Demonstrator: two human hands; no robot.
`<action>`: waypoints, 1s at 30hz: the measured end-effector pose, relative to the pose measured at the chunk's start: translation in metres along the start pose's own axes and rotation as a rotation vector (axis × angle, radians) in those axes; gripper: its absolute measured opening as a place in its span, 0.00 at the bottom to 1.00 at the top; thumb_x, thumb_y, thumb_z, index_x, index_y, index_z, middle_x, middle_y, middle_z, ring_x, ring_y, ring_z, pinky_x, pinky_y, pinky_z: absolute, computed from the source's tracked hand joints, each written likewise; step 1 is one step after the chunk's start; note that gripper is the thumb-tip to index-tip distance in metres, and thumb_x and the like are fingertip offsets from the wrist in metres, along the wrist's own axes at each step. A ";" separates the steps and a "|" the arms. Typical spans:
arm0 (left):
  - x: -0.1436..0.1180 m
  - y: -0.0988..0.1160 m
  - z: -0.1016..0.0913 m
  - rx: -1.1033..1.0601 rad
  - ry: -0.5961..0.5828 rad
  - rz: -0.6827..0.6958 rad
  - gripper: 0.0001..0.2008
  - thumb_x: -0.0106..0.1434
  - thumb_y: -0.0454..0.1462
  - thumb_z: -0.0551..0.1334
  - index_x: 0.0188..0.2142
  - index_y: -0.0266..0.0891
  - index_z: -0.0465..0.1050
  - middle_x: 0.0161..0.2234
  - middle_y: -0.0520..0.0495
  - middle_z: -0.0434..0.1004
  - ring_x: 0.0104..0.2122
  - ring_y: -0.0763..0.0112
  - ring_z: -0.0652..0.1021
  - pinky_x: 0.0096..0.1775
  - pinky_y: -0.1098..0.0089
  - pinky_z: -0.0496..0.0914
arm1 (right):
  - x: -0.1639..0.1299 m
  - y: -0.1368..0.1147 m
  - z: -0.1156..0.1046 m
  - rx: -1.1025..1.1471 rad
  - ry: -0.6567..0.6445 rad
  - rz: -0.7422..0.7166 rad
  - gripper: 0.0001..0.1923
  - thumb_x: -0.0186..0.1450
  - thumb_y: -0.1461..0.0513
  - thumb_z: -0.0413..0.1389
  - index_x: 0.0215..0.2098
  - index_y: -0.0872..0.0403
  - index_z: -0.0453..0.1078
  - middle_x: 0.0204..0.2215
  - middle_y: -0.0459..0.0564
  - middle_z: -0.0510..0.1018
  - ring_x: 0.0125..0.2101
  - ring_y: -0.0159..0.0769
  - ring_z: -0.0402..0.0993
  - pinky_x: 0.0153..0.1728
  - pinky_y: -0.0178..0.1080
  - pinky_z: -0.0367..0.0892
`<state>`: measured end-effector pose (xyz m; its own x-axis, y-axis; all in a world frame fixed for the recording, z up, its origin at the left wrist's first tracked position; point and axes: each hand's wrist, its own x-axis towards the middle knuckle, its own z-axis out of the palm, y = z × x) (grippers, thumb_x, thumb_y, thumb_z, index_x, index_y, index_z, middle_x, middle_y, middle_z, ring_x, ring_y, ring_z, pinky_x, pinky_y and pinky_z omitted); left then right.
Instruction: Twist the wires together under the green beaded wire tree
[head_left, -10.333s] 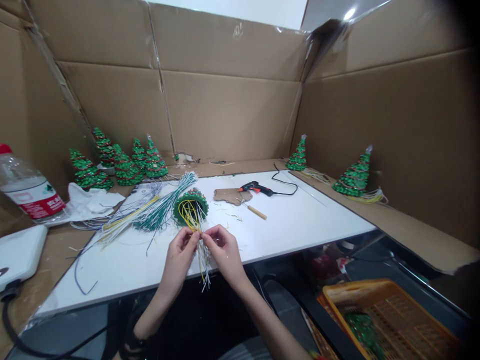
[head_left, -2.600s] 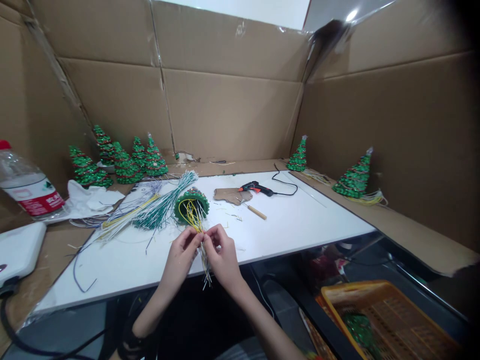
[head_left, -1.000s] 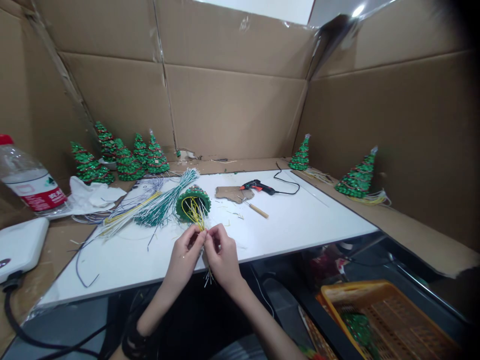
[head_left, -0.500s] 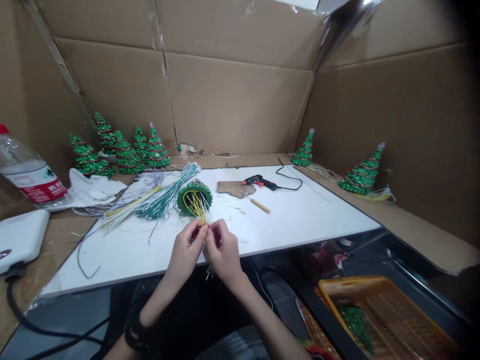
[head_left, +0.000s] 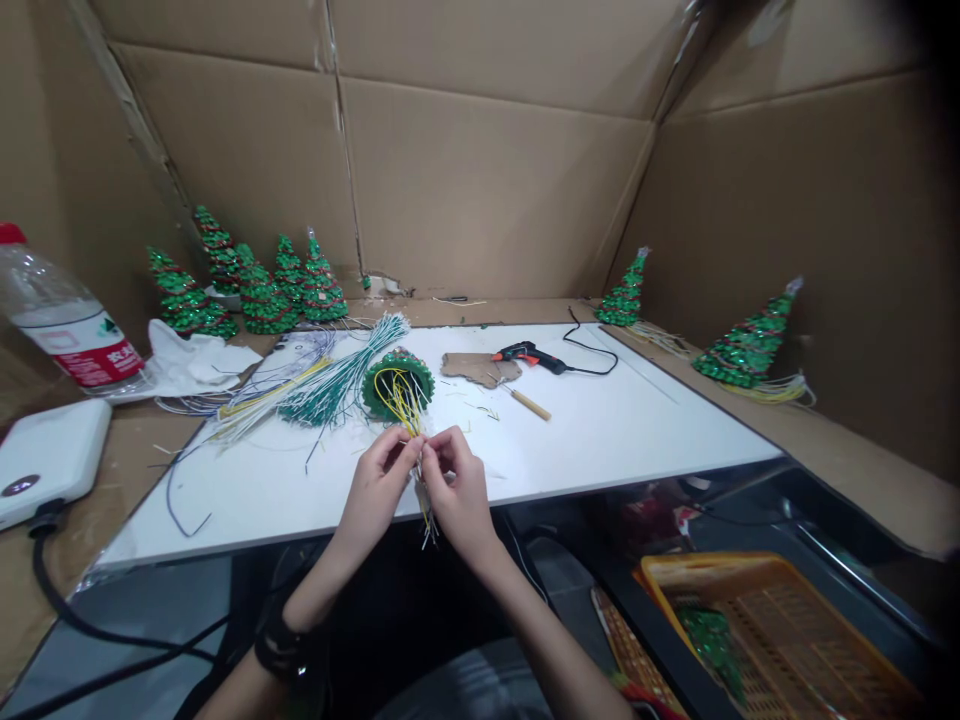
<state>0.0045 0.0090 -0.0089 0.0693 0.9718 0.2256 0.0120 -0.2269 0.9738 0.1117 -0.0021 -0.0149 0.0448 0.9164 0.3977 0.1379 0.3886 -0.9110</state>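
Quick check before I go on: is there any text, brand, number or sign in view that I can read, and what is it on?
Water bottle, red band of its label: white characters, too blurred to read.
Same label, white part: a small green mark, not readable.
White device: a small dark round mark, no readable text.
Glue gun, cardboard walls, orange basket: no text visible.

Bench clutter inside brown cardboard walls [head_left: 480,180]

A black-and-orange glue gun [head_left: 529,355] lay beside a brown cardboard scrap [head_left: 472,368]; five green sequinned cone trees [head_left: 255,290] stood far left (two more right), near a clear plastic water bottle [head_left: 67,325] and a white box [head_left: 49,470].
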 end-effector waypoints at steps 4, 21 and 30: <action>0.001 0.001 -0.001 -0.069 0.005 -0.049 0.10 0.56 0.43 0.61 0.26 0.39 0.68 0.25 0.53 0.64 0.26 0.74 0.66 0.29 0.75 0.61 | 0.001 -0.001 -0.001 0.075 -0.006 0.027 0.06 0.63 0.60 0.49 0.30 0.54 0.61 0.23 0.43 0.67 0.22 0.29 0.64 0.23 0.31 0.59; 0.004 0.002 -0.006 -0.271 0.127 -0.165 0.09 0.49 0.41 0.66 0.27 0.37 0.78 0.34 0.48 0.67 0.33 0.74 0.67 0.34 0.77 0.63 | 0.011 0.000 -0.008 0.409 -0.143 0.183 0.10 0.60 0.56 0.52 0.30 0.56 0.65 0.15 0.40 0.64 0.17 0.26 0.57 0.21 0.32 0.54; 0.004 0.006 -0.006 -0.279 0.124 -0.158 0.08 0.48 0.41 0.66 0.25 0.37 0.79 0.31 0.47 0.70 0.35 0.71 0.69 0.38 0.74 0.64 | 0.015 -0.001 -0.013 0.449 -0.228 0.235 0.13 0.59 0.56 0.52 0.22 0.56 0.64 0.16 0.41 0.65 0.18 0.26 0.55 0.22 0.32 0.52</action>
<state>-0.0015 0.0120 -0.0022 -0.0341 0.9978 0.0566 -0.2617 -0.0636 0.9631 0.1251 0.0096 -0.0063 -0.1990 0.9615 0.1897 -0.2877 0.1278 -0.9492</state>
